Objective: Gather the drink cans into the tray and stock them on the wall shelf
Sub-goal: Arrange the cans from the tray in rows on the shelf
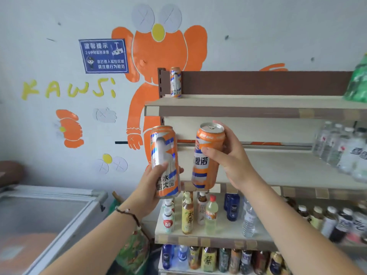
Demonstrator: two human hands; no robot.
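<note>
My left hand [153,187] grips the lower part of a tall orange, white and blue drink can [163,155], held upright in front of the shelf's left end. My right hand [232,157] holds a second orange can [208,153] by its side, tilted slightly, its silver top showing. A third matching can [175,82] stands upright at the far left of the top shelf board [248,103], against the brown back panel. Both held cans are level with the second shelf [278,169]. No tray is in view.
Clear water bottles [345,149] fill the right of the second shelf. Lower shelves hold tea and drink bottles [208,215]. A green pack [357,80] sits at the top shelf's right end. A glass-topped chest freezer [45,219] stands at lower left.
</note>
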